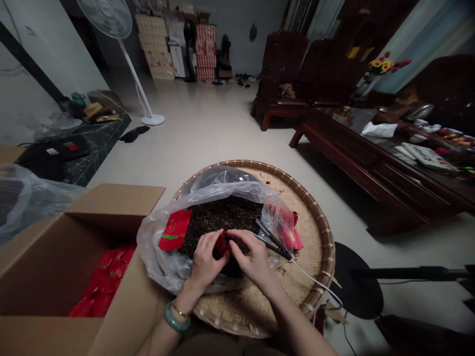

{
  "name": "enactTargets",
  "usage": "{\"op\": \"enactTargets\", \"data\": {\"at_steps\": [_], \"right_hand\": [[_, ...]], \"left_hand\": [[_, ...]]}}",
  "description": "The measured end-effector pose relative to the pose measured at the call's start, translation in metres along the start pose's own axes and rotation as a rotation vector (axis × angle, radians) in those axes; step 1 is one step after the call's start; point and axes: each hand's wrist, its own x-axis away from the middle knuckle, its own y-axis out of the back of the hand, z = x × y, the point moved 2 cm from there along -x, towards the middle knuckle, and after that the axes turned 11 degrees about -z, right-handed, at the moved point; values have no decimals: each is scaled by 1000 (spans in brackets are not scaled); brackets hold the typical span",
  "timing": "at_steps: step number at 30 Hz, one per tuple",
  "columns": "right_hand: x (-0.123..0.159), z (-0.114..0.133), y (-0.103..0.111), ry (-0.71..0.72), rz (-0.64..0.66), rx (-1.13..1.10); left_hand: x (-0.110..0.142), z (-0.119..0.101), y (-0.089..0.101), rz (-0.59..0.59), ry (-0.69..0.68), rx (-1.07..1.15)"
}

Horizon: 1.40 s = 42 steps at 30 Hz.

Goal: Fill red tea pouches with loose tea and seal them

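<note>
L hand is curled nearly shut, thumb & fingers round a small dark-red packet. R hand comes in from the other side, thumb & index bent w/ a narrow gap, tips at the packet's top edge; can't tell if they grip it or just touch. Hands are close together, packet btwn them, over the near side of the open bag. Packet's lower part is mostly hidden by the fingers. L wrist has a green bangle & a gold band.

Bag is clear plastic, w/ dark leaves inside, & sits on a round woven tray. Red flat pack lies at the bag's L side. Black clamp is just beside R hand, arms apart, white cord running off over the tray rim. Pink-red wrap is by the bag's R side. Open box w/ red packs inside stands L of the tray. White fan is further off, on the floor
</note>
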Motion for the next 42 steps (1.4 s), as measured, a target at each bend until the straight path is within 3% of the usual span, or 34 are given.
{"op": "enactTargets", "data": {"at_steps": [4,6,15,23,29,33,35,37,42], "right_hand": [[1,-1,-1,197,46,180],[2,-4,-4,227,84,212],[-7,-9,12,80,-36,236],[-3,-3,-5,219,194,505],[0,7,-14,237,374,544],[-4,1,-1,194,235,356],[-9,-9,10,131,99,293],[-12,-24,16,50,43,312],[-2,-55,0,-28,375,568]], "left_hand": [[1,0,-1,18,-16,12],[1,0,-2,22,-11,13],[0,1,2,3,12,-24],[0,0,3,24,7,9],[1,0,4,36,8,-4],[-1,2,4,27,18,-9],[-2,4,5,-3,27,-6],[-5,8,7,-47,40,1],[-10,17,15,-194,77,-10]]}}
